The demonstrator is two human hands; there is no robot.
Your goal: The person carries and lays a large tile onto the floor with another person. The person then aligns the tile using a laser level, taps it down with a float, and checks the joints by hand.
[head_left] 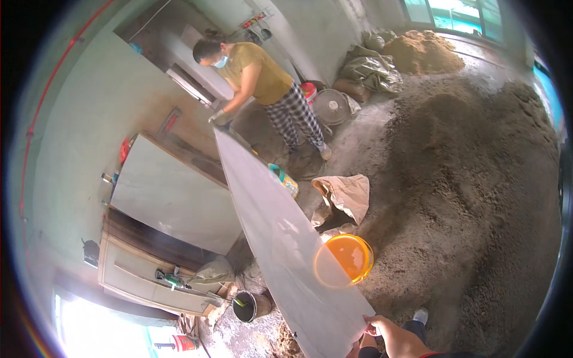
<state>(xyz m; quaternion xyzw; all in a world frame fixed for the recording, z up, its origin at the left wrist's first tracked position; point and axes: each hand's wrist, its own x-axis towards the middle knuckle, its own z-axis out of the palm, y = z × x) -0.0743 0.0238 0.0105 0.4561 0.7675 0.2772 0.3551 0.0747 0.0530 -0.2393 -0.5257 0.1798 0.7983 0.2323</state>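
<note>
A long, thin, pale grey slab [286,250] stretches from the lower edge up to the far left of centre, seen nearly edge-on. My right hand [391,335] is closed on its near right corner, thumb on top. Part of my left hand [354,350] shows at the lower edge beside the slab; its fingers are hidden. Another person, in a mustard shirt and checked trousers [292,113], grips the slab's far end with a gloved hand [219,117]. An orange bucket [358,256] stands by the slab's right edge, its left part showing faintly through the slab.
Left, a similar slab [173,194] leans over wooden boards [149,268] with a green power tool [172,278]. A dark bucket [250,306] stands below. Beyond lie a paper sack [352,197] and a green bucket [285,179]. Grey mortar [453,197] covers the right floor; sand [424,52] is piled behind.
</note>
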